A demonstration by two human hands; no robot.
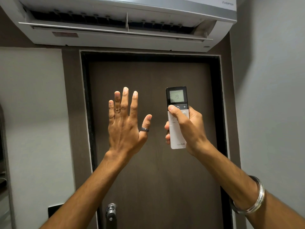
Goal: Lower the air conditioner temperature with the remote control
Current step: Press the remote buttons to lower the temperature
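My right hand [188,128] grips a slim white remote control [177,138] held upright, its dark top pointing up. The small screen on the remote reads 19. My thumb lies across the button row just below the screen, at its left end, beside the power and plus symbols. My left hand [125,124] is raised beside it, palm away from me, fingers spread, holding nothing. The white air conditioner [115,35] hangs on the wall above, its front flap open and dark vents showing.
A dark brown door [148,76] in a black frame fills the wall straight ahead, with a metal handle [110,212] low down. Pale grey walls [267,96] stand on both sides, the right one close by.
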